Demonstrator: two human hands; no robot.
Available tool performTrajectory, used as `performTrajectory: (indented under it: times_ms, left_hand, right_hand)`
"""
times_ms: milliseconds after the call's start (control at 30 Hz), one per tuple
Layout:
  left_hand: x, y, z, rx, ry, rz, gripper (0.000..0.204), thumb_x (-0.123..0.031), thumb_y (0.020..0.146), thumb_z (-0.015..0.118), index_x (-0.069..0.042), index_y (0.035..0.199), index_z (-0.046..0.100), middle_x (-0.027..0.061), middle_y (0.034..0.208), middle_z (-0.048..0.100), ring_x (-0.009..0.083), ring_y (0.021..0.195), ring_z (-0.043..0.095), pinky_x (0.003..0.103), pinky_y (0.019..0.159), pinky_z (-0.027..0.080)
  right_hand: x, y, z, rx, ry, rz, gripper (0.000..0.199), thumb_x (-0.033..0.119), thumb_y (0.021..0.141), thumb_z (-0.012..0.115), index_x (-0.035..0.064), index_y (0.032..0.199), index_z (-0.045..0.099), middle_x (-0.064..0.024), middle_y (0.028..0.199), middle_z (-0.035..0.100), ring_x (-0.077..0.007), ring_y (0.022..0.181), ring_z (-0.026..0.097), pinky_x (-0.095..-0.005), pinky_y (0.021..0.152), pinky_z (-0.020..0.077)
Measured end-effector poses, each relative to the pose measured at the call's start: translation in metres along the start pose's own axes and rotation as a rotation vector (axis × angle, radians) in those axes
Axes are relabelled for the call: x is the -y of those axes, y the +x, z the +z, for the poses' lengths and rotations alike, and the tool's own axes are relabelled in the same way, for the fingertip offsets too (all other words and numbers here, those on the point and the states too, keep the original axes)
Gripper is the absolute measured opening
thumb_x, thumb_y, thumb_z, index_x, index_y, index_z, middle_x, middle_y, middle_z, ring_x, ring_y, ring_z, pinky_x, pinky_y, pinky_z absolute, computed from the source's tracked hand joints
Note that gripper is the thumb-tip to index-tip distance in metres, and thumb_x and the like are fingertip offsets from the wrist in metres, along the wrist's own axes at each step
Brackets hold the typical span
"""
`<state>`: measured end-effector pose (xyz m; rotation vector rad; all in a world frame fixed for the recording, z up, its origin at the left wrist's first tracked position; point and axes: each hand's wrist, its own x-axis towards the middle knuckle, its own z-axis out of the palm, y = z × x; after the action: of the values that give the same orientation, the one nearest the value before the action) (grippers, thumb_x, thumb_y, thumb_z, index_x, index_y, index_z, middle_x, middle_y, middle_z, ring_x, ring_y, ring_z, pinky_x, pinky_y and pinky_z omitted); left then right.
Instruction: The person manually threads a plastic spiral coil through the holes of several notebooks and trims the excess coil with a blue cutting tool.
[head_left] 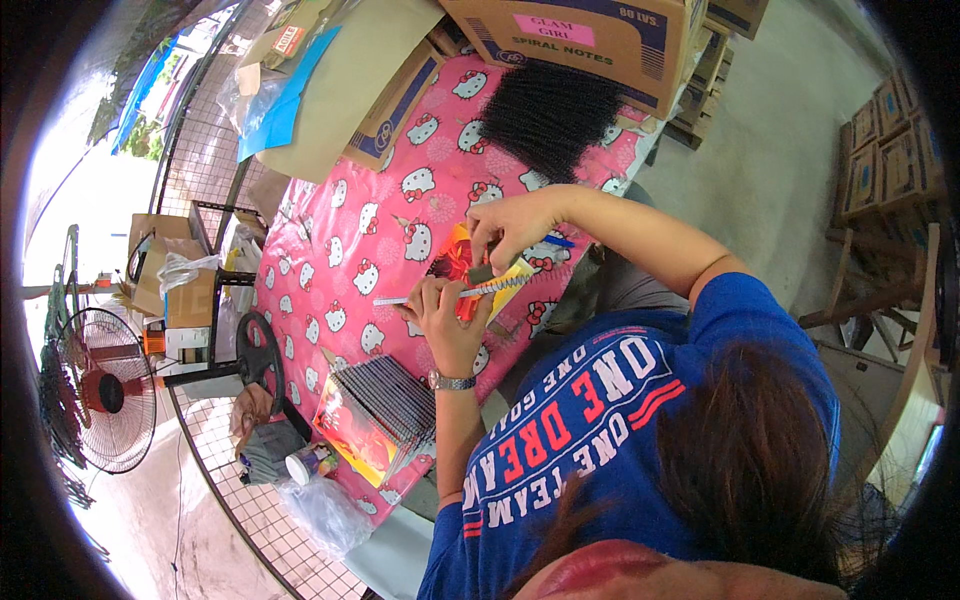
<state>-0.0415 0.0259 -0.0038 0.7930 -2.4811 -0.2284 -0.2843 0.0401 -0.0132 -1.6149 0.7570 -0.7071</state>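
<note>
A notebook with a red and yellow cover (516, 281) lies on the pink cartoon-print tablecloth (340, 235) in front of me. Along its near edge runs a thin spiral coil (513, 284), whose free end sticks out to the right. My left hand (450, 305), wearing a wristwatch, is closed on the bound edge, fingers bent around it. Over the cover, my right hand (508, 228) has its fingers curled down around a small dark grey block (480, 273) that touches the coil. A blue pen-like item (558, 241) lies beside the right wrist.
Coil-bound notebooks (385, 410) are stacked at the table's near left. Many loose black coils (550, 120) lie at the far side, before a large cardboard box (590, 50). A standing fan (105, 390) is at left; stacked boxes (890, 150) stand at right.
</note>
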Motion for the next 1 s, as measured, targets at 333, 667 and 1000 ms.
performTrajectory:
  times_ms: [333,667,1000]
  left_hand:
    - [0.001,0.015,-0.002,0.088,0.004,0.0,0.036,-0.033,0.071,0.078,-0.012,0.096,0.063,0.0047,0.103,0.055,0.0292,0.111,0.049,0.067,0.105,0.014]
    - [0.004,0.017,-0.003,0.079,-0.073,-0.028,0.042,-0.034,0.069,0.081,-0.01,0.095,0.06,0.0055,0.102,0.058,0.0301,0.107,0.051,0.068,0.103,0.016]
    - [0.003,0.014,-0.002,0.022,-0.136,-0.063,0.05,-0.031,0.064,0.085,-0.004,0.096,0.057,0.0102,0.095,0.059,0.0319,0.099,0.054,0.049,0.097,0.033]
  right_hand:
    - [0.021,-0.009,0.004,0.003,0.409,-0.064,0.047,0.037,0.077,0.071,0.0008,0.107,0.063,-0.0101,0.1,0.056,-0.0182,0.091,0.054,-0.0301,0.081,0.0438]
    - [0.013,-0.006,-0.002,-0.195,0.273,0.097,0.048,0.036,0.078,0.071,0.004,0.113,0.061,-0.0041,0.102,0.056,-0.015,0.091,0.057,-0.0276,0.075,0.0459]
    - [0.015,0.0,-0.002,-0.073,0.209,-0.015,0.045,0.031,0.08,0.07,0.0027,0.114,0.063,-0.006,0.107,0.062,-0.015,0.097,0.058,-0.0291,0.084,0.0458]
